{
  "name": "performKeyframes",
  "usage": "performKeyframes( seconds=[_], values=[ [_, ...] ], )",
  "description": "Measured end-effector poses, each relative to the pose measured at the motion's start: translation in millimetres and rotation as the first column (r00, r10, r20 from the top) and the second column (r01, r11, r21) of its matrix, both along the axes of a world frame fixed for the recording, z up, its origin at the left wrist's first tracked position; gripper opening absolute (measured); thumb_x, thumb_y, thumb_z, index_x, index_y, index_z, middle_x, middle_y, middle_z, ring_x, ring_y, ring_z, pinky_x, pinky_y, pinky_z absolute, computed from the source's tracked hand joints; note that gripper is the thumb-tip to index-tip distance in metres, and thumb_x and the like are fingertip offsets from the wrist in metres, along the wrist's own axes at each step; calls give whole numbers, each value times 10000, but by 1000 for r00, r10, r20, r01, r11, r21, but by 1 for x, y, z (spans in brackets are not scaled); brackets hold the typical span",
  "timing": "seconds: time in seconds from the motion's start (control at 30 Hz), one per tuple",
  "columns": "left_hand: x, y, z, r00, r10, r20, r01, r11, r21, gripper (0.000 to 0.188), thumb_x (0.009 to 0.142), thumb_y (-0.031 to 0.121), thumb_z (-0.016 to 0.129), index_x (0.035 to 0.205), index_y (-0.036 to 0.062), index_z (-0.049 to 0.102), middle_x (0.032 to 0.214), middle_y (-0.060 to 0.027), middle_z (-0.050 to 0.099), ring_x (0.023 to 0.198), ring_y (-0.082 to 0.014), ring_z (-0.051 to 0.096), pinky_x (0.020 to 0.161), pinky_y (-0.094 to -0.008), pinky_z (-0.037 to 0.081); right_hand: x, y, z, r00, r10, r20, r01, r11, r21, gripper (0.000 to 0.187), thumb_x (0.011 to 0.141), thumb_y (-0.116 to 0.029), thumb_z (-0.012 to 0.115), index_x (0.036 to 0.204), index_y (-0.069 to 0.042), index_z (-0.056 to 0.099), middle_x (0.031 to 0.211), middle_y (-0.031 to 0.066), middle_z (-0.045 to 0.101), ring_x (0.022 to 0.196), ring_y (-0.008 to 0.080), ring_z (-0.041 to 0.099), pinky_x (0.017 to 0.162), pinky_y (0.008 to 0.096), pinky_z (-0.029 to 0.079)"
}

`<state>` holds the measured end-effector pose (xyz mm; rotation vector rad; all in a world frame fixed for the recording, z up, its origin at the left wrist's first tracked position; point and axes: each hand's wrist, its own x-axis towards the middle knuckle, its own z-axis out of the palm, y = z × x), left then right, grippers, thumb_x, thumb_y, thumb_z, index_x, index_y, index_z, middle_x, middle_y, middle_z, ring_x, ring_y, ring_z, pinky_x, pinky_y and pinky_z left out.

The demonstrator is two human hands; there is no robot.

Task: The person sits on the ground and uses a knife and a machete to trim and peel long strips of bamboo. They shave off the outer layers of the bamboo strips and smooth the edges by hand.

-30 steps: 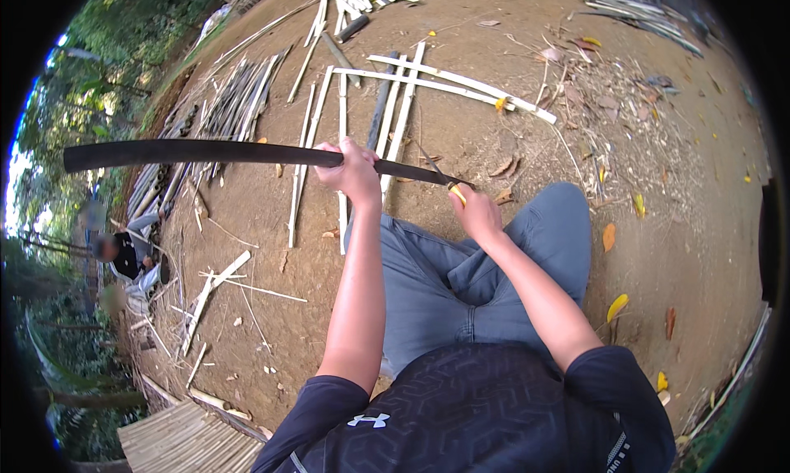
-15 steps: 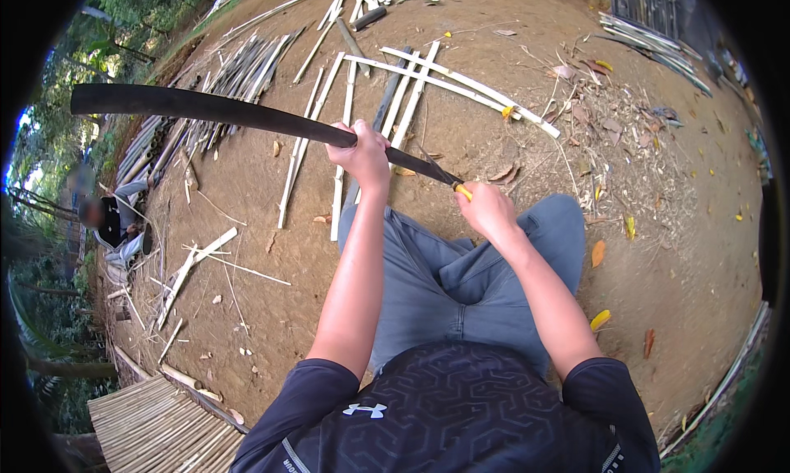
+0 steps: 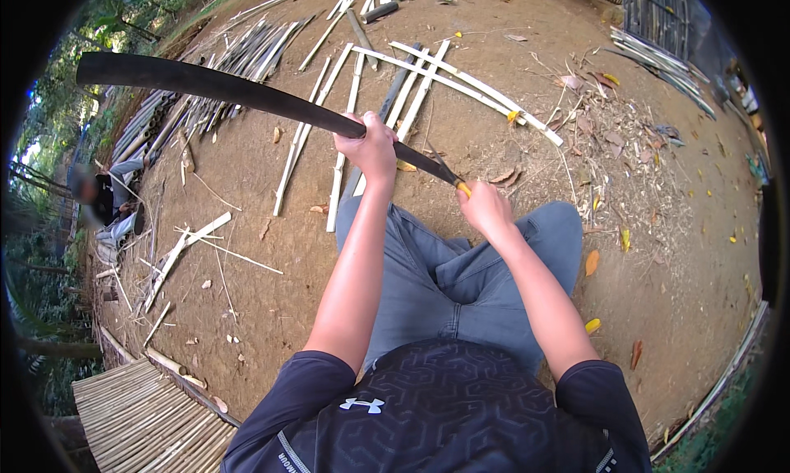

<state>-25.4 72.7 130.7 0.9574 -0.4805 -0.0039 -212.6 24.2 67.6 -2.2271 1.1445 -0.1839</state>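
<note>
Dark, almost black, a long smooth strip, probably bamboo (image 3: 222, 93), slants from far left to just beyond the knees. From my end, I see the left hand (image 3: 368, 148) wrapped around it right of its middle; the right hand (image 3: 487, 209) grips a yellow-handled, thin-bladed knife (image 3: 464, 188) at its near end. I judge it light, stiff, perhaps slippery; I'd hold nearer mid-length, clear of the blade.

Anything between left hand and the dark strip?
Nothing visible: the bare left hand grips the dark strip directly. The yellow-handled tool in the right hand sits off to the right, by the strip's narrow-looking end.
</note>
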Motion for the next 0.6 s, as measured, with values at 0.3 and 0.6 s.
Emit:
performKeyframes(
  seconds=[0.3, 0.6],
  values=[
    [-3, 3, -2, 1000, 20, -18, -21, 1000, -10, 261, 877, -54, 543, 810, 81, 330, 599, -30, 445, 389, -111, 474, 357, -289, 442, 8, 16, -12, 999, -34, 26, 33, 999, 34, 324, 949, -336, 570, 1060, -49, 672, 934, 223, 702, 944, 404, 675, 821, 505, 521],
    [5, 6, -5, 1000, 9, -6, -9, 1000, -21, 266, 873, -61, 539, 817, 86, 324, 579, -21, 426, 388, -107, 472, 362, -286, 441, 8, 19, 12, 997, 26, 73, -30, 998, 48, 303, 951, -333, 575, 1066, -72, 676, 900, 198, 712, 861, 369, 700, 750, 458, 545]
  ],
)
